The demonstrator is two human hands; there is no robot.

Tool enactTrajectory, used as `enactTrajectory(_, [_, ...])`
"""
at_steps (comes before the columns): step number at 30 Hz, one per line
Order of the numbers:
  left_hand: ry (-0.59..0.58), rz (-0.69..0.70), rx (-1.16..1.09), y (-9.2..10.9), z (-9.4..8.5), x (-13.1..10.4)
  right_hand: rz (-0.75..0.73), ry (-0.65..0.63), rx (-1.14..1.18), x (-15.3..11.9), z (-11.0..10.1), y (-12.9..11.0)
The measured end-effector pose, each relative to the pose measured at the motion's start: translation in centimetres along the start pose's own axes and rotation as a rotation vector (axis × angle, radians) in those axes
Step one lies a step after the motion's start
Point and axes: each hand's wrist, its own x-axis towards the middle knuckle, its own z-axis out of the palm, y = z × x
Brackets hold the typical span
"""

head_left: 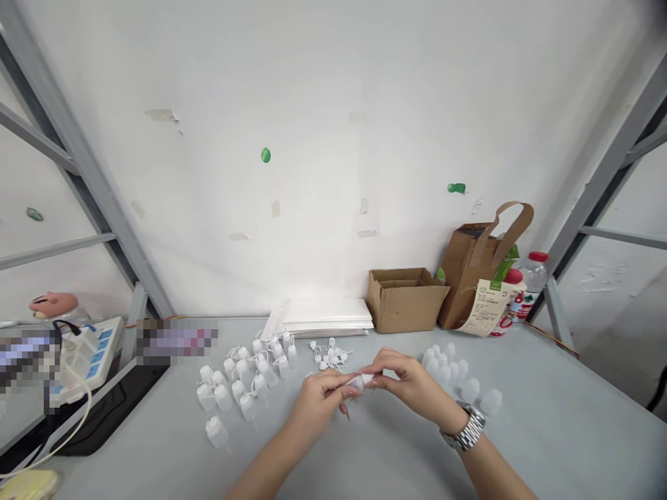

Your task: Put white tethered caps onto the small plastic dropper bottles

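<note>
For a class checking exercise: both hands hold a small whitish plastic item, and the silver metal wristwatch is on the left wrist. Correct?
Wrong side: the head view shows the silver metal wristwatch on the right wrist. Both hands do hold the small whitish plastic item.

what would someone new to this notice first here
The eye likely falls first on the left hand and right hand, meeting above the grey table around a small whitish piece. Next come the little white bottles to the hands' left and the silver watch on the right wrist. Farther back, right of centre, stands a brown paper bag beside an open cardboard box.
</note>
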Motion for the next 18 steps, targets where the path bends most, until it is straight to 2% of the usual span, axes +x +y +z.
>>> enactTrajectory(5, [0.006, -0.113, -0.041, 0.52, 0.12, 0.05, -0.010, -0.014, -0.034, 0.10, 0.12, 0.04])
enactTrajectory(11, [-0.087, -0.179, -0.129, 0.66, 0.34, 0.04, -0.007, -0.012, -0.049, 0.07, -0.23, -0.09])
enactTrajectory(14, [-0.023, -0.173, -0.168, 0.63, 0.23, -0.06, -0.015, -0.020, -0.052, -0.02, -0.12, -0.03])
enactTrajectory(18, [0.045, -0.147, -0.111, 0.73, 0.11, -0.12, -0.002, -0.005, -0.058, -0.07, 0.32, 0.14])
